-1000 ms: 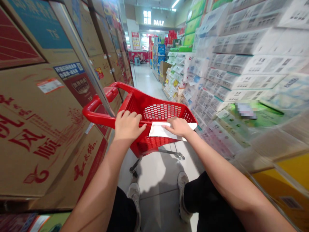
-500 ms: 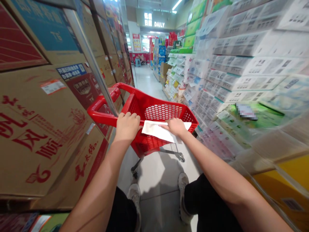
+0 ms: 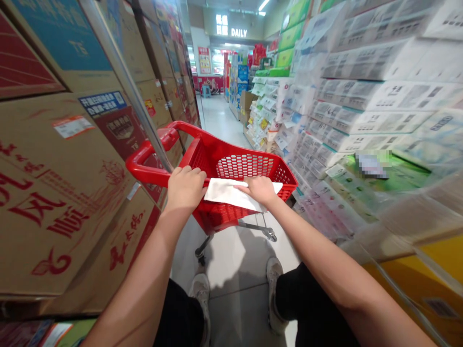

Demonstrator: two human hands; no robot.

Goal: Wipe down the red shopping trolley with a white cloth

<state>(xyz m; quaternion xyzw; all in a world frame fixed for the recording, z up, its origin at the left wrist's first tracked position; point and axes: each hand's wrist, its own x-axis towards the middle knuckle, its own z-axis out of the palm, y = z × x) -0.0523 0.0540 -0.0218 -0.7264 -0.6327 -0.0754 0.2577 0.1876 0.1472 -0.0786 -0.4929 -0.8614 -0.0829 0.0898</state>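
A red plastic shopping cart (image 3: 207, 217) stands sideways before me, its handle end to the left. My left hand (image 3: 186, 188) is closed over the near rim close to the handle, thumb toward the cloth. Over the same rim lies a folded white cloth (image 3: 223, 191). My right hand (image 3: 259, 189) is closed on that cloth, pressing it around the rim farther right. The fingertips of both hands are hidden behind the rim. Through the perforated sides, no goods show in the basket.
Stacked cardboard boxes (image 3: 47, 168) rise on the left, with a metal pole (image 3: 135, 91) before them. On the right are piled white tissue packs (image 3: 361, 103) and a green pack (image 3: 405, 166). The tiled aisle (image 3: 220, 113) runs ahead to a blue stool (image 3: 206, 90).
My left hand has slid slightly left along the rim. The cloth and my right hand have shifted a little left too. The cart's handle end has turned slightly left.
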